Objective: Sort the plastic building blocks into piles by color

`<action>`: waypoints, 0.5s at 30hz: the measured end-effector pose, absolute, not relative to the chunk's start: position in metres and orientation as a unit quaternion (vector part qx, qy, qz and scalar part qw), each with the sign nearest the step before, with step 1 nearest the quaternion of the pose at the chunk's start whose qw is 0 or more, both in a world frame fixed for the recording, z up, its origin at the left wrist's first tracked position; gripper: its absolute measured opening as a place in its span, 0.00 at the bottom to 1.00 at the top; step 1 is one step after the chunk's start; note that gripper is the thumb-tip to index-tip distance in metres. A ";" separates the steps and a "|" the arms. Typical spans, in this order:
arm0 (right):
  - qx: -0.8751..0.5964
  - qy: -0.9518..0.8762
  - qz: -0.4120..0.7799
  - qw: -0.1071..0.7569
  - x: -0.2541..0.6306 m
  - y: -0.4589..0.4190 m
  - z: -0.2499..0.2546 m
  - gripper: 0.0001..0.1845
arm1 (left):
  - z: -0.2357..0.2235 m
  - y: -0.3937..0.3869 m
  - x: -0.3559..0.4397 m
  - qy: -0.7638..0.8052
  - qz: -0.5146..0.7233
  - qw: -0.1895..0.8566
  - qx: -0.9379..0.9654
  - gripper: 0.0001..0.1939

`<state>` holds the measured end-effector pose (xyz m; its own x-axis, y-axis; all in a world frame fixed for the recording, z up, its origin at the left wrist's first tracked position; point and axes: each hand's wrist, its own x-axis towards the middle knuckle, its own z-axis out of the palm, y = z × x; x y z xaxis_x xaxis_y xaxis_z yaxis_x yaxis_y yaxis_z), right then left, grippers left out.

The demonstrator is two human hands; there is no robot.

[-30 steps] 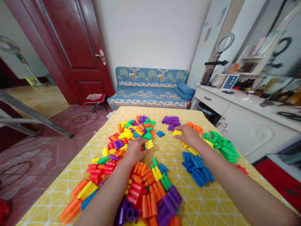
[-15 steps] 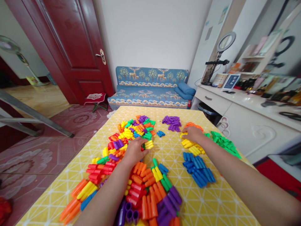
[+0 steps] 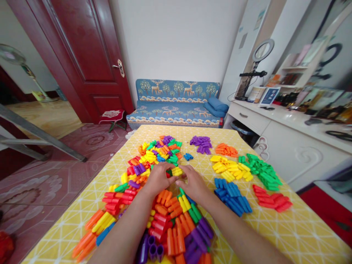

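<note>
My left hand (image 3: 160, 178) is closed on a yellow bullet-shaped plastic building block (image 3: 176, 171), above the near middle of the table. The fingers of my right hand (image 3: 193, 183) grip the same block from its right side and partly cover it. Under and around my left hand spreads a mixed heap of such blocks (image 3: 150, 157) in red, orange, yellow, green, blue and purple. A small blue block (image 3: 188, 157) lies alone just beyond my hands. To the right sits a pile of yellow blocks (image 3: 229, 168).
Sorted piles of purple (image 3: 201, 144), orange (image 3: 226, 149), green (image 3: 262, 170), blue (image 3: 233, 196) and red blocks (image 3: 272, 198) lie on the yellow patterned tablecloth (image 3: 305, 234). Beyond the table stands a blue sofa (image 3: 177, 106); a white dresser (image 3: 291, 143) is on the right.
My right hand has left the yellow pile and moved left to the yellow block at my left hand. The yellow, orange and red piles now show fully. My left hand has stayed nearly in place.
</note>
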<state>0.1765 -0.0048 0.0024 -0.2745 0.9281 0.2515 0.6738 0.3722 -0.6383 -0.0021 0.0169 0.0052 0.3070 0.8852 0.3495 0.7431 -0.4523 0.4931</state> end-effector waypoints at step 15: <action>-0.465 -0.612 0.409 0.492 0.170 -0.008 -0.019 0.17 | 0.005 0.015 0.001 0.441 0.305 0.176 0.825 0.23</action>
<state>0.1701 -0.0077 -0.0189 -0.0837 0.9714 0.2223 0.1656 0.2335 -0.9581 0.0005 0.0146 0.0053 0.4238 0.8360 0.3486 0.6210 -0.5483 0.5601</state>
